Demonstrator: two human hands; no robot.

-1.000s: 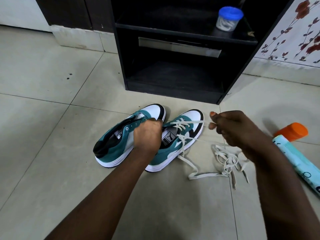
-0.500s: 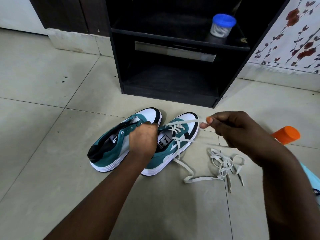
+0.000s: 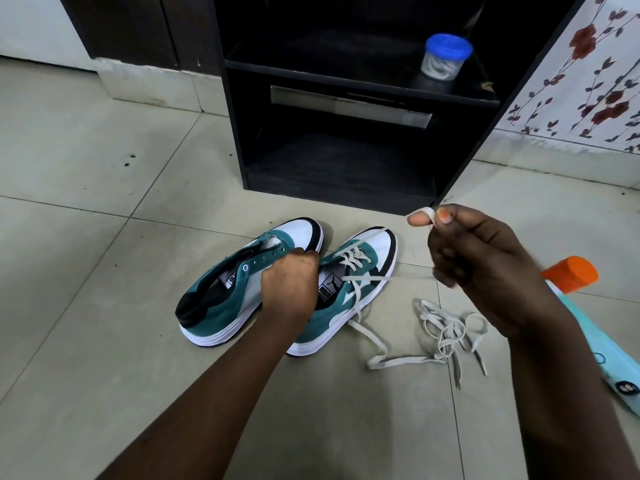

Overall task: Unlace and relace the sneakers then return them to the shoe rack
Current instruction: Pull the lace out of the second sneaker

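I'd keep L hand gripping sneaker w/ curled fingers while R hand, pinching lace, pulls steadily toward 2 o'clock.

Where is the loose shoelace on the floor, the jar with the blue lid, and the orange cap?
Loose shoelace [image 3: 446,327], head view, on its tangled middle.
Jar [image 3: 445,57], head view, on its blue lid.
Orange cap [image 3: 573,273], head view, on its side.

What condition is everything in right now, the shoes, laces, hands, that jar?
Left sneaker: unlaced, eyelets empty.
Right sneaker: partly laced.
Loose lace: tangled on floor.
Left hand: grips right sneaker.
Right hand: pinches lace end.
Jar: lidded, on shelf.
Orange-capped bottle: lying down, capped.
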